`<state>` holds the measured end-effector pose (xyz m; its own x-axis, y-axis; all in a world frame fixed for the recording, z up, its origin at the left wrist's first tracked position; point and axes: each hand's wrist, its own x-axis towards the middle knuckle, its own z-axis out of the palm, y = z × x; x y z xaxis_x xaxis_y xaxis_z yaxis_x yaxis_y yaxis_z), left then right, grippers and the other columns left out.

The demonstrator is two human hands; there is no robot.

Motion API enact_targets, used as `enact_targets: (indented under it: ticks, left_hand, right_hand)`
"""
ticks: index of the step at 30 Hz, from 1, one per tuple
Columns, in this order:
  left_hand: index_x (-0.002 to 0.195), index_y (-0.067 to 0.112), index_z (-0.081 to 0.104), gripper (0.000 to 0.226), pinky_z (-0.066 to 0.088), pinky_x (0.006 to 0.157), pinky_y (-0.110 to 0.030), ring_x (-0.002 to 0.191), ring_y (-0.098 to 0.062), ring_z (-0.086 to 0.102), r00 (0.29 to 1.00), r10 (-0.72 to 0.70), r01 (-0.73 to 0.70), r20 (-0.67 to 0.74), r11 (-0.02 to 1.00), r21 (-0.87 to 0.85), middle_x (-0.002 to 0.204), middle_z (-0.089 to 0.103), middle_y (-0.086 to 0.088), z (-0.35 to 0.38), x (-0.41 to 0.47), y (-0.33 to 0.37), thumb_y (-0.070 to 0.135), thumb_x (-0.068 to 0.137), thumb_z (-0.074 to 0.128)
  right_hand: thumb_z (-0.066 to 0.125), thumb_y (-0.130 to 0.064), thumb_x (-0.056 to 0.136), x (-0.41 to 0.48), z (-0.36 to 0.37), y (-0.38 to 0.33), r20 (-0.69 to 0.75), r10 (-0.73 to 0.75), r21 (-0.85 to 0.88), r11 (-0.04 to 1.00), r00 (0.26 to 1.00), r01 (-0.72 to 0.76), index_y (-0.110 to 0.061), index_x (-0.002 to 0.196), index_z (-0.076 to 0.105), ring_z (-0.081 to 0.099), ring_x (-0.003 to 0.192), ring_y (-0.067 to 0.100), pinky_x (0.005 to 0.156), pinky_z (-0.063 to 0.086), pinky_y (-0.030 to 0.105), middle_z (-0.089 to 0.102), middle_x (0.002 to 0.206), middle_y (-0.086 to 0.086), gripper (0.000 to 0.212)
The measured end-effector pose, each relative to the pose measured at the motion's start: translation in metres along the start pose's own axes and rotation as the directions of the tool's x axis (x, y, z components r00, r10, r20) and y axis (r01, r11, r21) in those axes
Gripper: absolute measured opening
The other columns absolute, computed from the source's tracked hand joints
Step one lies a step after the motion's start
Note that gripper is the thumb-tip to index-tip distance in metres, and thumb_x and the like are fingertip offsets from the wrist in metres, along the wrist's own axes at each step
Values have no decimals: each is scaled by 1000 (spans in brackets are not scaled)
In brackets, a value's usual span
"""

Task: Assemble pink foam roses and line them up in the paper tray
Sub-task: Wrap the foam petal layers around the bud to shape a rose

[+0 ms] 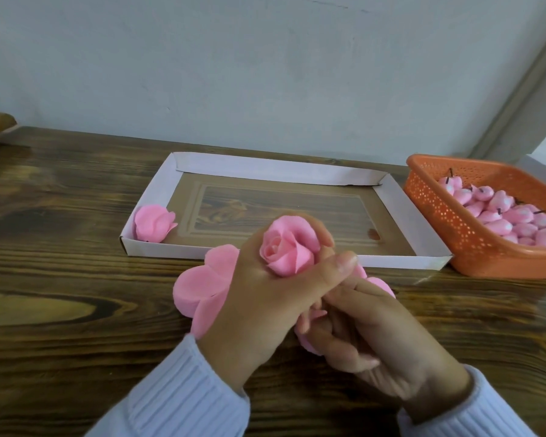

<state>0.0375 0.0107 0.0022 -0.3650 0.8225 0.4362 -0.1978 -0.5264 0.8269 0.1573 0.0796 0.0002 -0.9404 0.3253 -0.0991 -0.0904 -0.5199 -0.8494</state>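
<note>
My left hand grips a pink foam rose from below, its fingers and thumb curled round the bloom, just in front of the paper tray. My right hand is curled beneath it at the rose's base; what its fingers hold is hidden. One finished rose lies in the tray's near left corner. A stack of pink foam petal sheets lies on the table under my hands.
An orange perforated basket at the right holds several pink foam buds with dark stems. The wooden table reaches back to a pale wall. Most of the tray's floor is bare.
</note>
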Motion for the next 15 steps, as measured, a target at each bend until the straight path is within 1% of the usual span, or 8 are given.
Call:
enact_targets:
  ticks: [3, 4, 6, 9, 10, 12, 13, 15]
  left_hand:
    - [70, 24, 59, 15, 53, 64, -21, 68, -7, 65, 996, 83, -81, -24, 995, 54, 70, 63, 7, 1, 1, 0, 16, 72, 73]
    - [69, 26, 59, 16, 53, 69, -22, 75, -7, 66, 996, 87, -84, -33, 993, 85, 74, 64, 7, 1, 1, -1, 17, 71, 72]
    - [67, 28, 58, 17, 53, 68, -21, 81, -5, 68, 996, 69, -63, -49, 992, 105, 81, 66, 7, 2, 1, -1, 19, 70, 73]
    - [70, 26, 62, 12, 53, 65, -21, 81, -6, 69, 995, 32, -19, -89, 990, 142, 87, 69, 6, 2, 0, 0, 26, 67, 74]
    - [73, 25, 64, 13, 54, 62, -21, 78, -7, 70, 996, -10, 23, -84, 987, 158, 89, 71, 4, 2, 0, 1, 29, 66, 75]
    - [81, 28, 69, 22, 54, 51, -23, 63, -12, 69, 987, -155, 160, -45, 970, 181, 90, 73, -1, 3, -2, 6, 38, 63, 76]
    - [85, 30, 71, 26, 52, 47, -22, 55, -12, 67, 977, -209, 211, -31, 960, 182, 88, 73, -2, 4, -2, 7, 40, 62, 76]
    - [83, 31, 74, 24, 51, 43, -22, 50, -13, 66, 972, -232, 236, -40, 954, 183, 89, 75, 5, 5, -4, 8, 42, 62, 74]
  right_hand:
    - [58, -23, 88, 3, 3, -3, -2, 2, 48, 999, 1000, -2, -7, 102, 52, 52, 45, 11, 29, 28, 10, 58, 63, 8, 22]
    - [60, -23, 86, 4, 4, -4, 11, 2, 82, 997, 1000, -3, -8, 104, 51, 54, 48, 12, 30, 29, 10, 57, 64, 8, 25]
    - [58, -23, 86, 7, 6, -5, 23, -10, 117, 993, 1000, 8, -9, 109, 52, 55, 51, 10, 32, 29, 9, 54, 65, 6, 27]
    - [59, -18, 87, 12, 6, 1, 11, -35, 154, 987, 999, 33, -5, 108, 53, 52, 51, 7, 34, 29, 9, 50, 62, 4, 26]
    - [66, -19, 86, 13, 4, 3, 7, -45, 169, 985, 999, 43, -2, 105, 55, 51, 50, 6, 35, 28, 10, 49, 61, 4, 27]
    - [77, -24, 79, 14, 3, 6, 7, -66, 180, 982, 998, 64, -1, 98, 58, 50, 48, 5, 36, 24, 12, 49, 59, 3, 36]
    - [78, -28, 78, 15, 3, 6, -3, -70, 164, 984, 998, 70, 0, 97, 57, 49, 46, 4, 38, 22, 13, 50, 57, 2, 40]
    - [70, -33, 82, 15, 3, 6, -42, -72, 92, 993, 997, 75, -2, 99, 52, 45, 44, 4, 38, 19, 14, 50, 54, 1, 40]
